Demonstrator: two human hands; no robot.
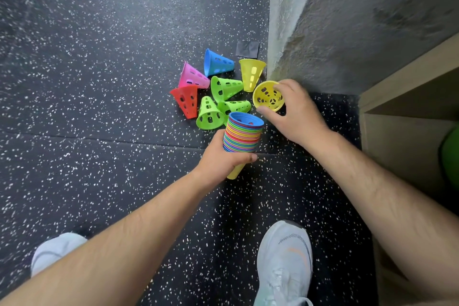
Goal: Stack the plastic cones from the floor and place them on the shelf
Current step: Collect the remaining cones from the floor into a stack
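Observation:
My left hand point(224, 160) grips a tall nested stack of coloured plastic cones point(243, 134), open end up, with a blue cone on top and a yellow tip sticking out below my fingers. My right hand point(294, 112) holds a single yellow cone point(267, 95) by its rim, just above and right of the stack, its open end facing me. Several loose cones lie on the floor beyond: a blue one point(217, 62), a pink one point(192, 76), a red one point(186, 100), a yellow one point(251, 72) and three green ones point(224, 87).
A grey concrete wall corner point(285, 20) rises right behind the cones. A wooden shelf unit point(407, 97) stands at the right, with something green point(450, 154) inside it. My two white shoes point(284, 263) stand on the speckled black rubber floor point(99, 82). A dark tape patch point(247, 48) lies by the wall.

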